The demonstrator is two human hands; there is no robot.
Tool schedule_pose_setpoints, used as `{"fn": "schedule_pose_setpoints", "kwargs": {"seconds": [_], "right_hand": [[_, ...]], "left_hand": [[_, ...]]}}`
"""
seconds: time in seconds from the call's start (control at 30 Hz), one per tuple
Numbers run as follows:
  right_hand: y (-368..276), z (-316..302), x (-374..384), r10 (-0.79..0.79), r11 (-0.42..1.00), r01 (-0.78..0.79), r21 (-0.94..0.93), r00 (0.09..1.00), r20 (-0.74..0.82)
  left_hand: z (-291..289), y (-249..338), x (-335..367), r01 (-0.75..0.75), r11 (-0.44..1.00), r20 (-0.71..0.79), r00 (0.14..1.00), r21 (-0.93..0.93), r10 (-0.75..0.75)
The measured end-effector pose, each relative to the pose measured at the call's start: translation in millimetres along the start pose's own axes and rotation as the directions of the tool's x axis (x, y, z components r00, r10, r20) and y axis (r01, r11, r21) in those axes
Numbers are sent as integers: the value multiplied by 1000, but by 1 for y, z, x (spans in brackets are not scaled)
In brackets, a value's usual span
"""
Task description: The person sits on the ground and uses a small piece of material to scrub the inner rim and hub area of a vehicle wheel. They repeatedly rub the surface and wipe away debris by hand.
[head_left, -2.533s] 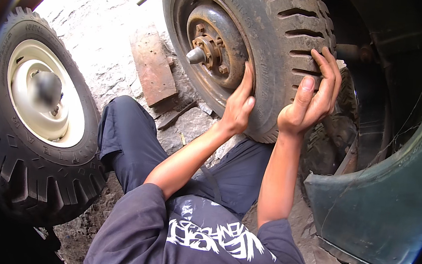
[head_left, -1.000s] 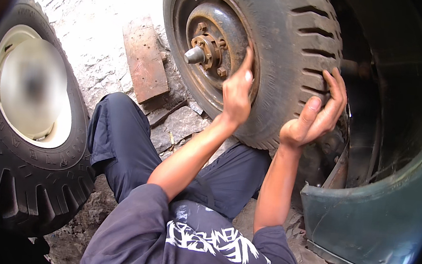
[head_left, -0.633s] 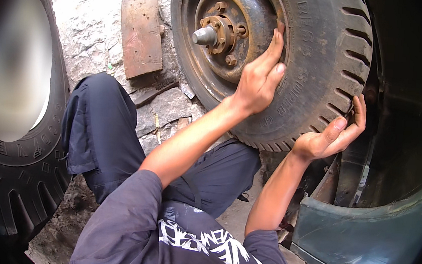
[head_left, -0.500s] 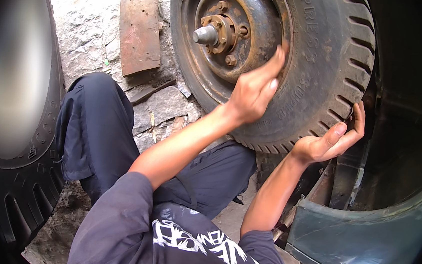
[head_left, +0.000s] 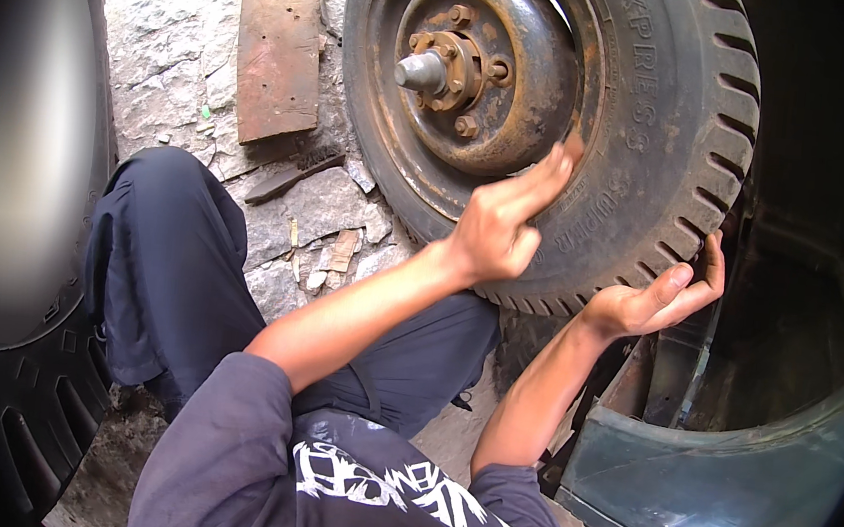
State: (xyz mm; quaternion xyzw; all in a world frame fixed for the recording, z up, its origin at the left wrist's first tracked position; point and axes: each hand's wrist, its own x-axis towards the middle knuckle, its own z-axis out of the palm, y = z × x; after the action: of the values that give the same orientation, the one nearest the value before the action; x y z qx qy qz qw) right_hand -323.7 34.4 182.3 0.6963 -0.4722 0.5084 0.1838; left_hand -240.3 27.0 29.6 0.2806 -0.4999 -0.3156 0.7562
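Note:
My left hand (head_left: 501, 225) reaches across the tyre's sidewall, fingers pressed together and hooked at the inner edge of the rusty wheel rim (head_left: 591, 57). Its fingertips are blurred and partly hidden there. Below the tread of the black tyre (head_left: 641, 172), my right hand (head_left: 655, 294) is turned palm up with the thumb apart; its fingertips lie against the tread edge. The wheel stands upright, tilted in view, around a brown hub drum (head_left: 528, 82) with bolts and a grey spindle end (head_left: 421, 71).
A dark green vehicle panel (head_left: 713, 490) curves at the lower right, beside a dark wheel well. At left stands another wheel (head_left: 37, 421) with a pale centre. A worn reddish board (head_left: 280, 50) lies on the rough stone ground (head_left: 170, 41). My bent knee is between the wheels.
My left hand has slid down along the rim, toward me. The wheel seems to have turned slightly clockwise, its lettering lower. My right hand remains at the tread, a little lower.

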Motion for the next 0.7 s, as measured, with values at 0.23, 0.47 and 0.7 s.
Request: {"fn": "schedule_pose_setpoints", "kwargs": {"seconds": [0.23,0.47,0.7], "right_hand": [[1,1,-3,-4,1000,4,15,1000,-5],[-3,0,-1,-9,1000,9,-12,1000,1],[0,0,-1,-34,999,34,-9,999,15]], "left_hand": [[-1,-2,-6,136,989,-108,984,-65,-143],[5,-19,24,381,819,-60,893,-429,-447],[15,-19,24,411,473,59,800,-780,-597]]}}
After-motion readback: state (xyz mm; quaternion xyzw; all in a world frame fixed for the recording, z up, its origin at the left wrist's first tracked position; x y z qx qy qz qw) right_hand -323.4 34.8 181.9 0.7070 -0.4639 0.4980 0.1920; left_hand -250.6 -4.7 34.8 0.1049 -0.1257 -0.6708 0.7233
